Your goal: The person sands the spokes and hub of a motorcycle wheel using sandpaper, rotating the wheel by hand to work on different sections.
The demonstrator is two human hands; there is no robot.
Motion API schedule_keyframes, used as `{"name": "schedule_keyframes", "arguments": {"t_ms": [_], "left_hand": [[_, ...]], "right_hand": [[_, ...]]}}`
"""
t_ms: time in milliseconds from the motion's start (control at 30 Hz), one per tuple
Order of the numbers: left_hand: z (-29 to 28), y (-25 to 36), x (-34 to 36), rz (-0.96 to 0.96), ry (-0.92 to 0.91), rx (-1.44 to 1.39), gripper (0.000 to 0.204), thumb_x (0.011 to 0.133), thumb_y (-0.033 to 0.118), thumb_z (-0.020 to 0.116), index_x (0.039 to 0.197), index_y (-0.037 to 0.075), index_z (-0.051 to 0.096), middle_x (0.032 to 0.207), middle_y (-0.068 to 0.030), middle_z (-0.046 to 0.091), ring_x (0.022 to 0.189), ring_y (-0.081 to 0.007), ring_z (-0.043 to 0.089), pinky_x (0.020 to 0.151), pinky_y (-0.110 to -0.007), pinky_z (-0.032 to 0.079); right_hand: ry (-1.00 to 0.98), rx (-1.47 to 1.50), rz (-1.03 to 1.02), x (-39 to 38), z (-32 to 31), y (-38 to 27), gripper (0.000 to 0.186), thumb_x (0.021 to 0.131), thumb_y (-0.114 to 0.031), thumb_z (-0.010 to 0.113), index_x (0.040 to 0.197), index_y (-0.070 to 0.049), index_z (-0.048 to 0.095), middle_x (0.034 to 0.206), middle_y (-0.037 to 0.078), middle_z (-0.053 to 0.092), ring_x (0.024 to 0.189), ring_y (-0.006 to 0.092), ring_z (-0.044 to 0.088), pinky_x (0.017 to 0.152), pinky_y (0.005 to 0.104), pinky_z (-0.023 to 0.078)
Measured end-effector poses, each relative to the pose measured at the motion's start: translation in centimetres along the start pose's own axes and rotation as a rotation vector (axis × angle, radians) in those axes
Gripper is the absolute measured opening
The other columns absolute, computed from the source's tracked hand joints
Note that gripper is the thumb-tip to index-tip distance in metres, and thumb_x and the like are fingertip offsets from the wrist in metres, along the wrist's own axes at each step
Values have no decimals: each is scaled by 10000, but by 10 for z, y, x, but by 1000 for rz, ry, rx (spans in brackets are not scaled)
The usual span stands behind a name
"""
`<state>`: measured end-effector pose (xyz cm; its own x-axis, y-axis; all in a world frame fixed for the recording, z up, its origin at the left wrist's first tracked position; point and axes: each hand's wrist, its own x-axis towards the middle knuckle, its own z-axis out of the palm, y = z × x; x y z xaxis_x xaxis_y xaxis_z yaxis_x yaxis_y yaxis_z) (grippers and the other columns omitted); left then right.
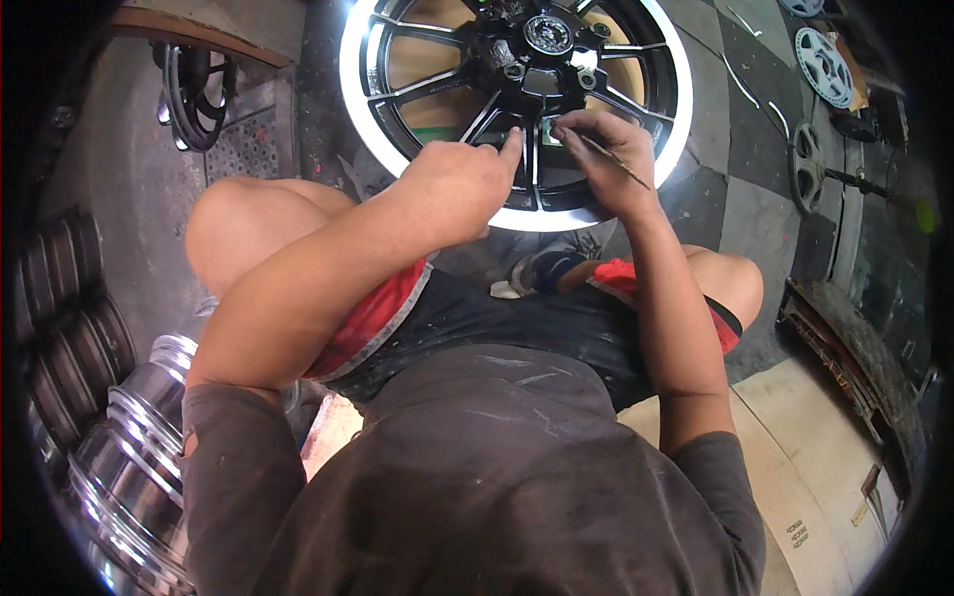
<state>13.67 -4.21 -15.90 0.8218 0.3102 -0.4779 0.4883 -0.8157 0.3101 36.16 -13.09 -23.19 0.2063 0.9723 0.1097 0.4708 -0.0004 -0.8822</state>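
A black alloy wheel (542,74) with a bright silver rim lies in front of my knees, partly cut off by the top of the view. On a spoke near its front side rests the stretched index finger of my left hand (459,189); the other fingers curl underneath and are mostly hidden. My right hand (618,169) is over the neighbouring spokes, pinching a slim brown stick (628,171) that looks like a fine paintbrush. Its working end is hidden by the fingers. A small pale greenish patch (550,134) shows between the spokes beside my right fingertips.
Several polished silver rims (129,447) are stacked at the lower left, with dark ones (70,348) beyond. A grey wheel (823,68) and a smaller wheel-shaped part (807,169) lie at the right. Flat cardboard (795,447) covers the floor at the lower right, near a worn curved panel (855,368).
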Motion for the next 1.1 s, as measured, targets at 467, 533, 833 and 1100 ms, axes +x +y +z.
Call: {"name": "schedule_keyframes", "arguments": {"t_ms": [467, 533, 833, 1100], "left_hand": [[0, 1, -1, 4, 9, 15, 1101, 760, 216, 920, 1646, -70, 332, 1140, -193, 729, 1001, -380, 758, 858, -466, 622], [0, 1, -2, 2, 15, 14, 1101, 760, 218, 921, 1646, -68, 333, 1136, -191, 730, 1001, -379, 758, 856, -464, 622], [-1, 1, 2, 1, -29, 10, 1099, 763, 234, 923, 1643, -62, 336, 1156, -202, 735, 1010, -380, 758, 856, -459, 622], [2, -1, 0, 16, 8, 13, 1091, 764, 230, 917, 1641, -63, 338, 1173, -221, 730, 1020, -386, 757, 869, -470, 621]], "right_hand": [[17, 25, -2, 0, 1, -6, 164, 962, -49, 784, 1125, -42, 803, 920, 49, 804, 830, 88, 726, 765, 274, 577], [2, -5, 60, 1, 1, -12, 161, 963, -50, 783, 1123, -42, 801, 924, 50, 803, 839, 90, 729, 778, 272, 576], [-95, -30, 76, 0, 4, 1, 159, 973, -75, 783, 1126, -33, 795, 950, 69, 803, 837, 105, 716, 777, 296, 577], [-8, 88, 54, -1, 0, -2, 156, 960, -65, 795, 1111, -28, 797, 969, 63, 822, 864, 101, 740, 801, 288, 586]]}}
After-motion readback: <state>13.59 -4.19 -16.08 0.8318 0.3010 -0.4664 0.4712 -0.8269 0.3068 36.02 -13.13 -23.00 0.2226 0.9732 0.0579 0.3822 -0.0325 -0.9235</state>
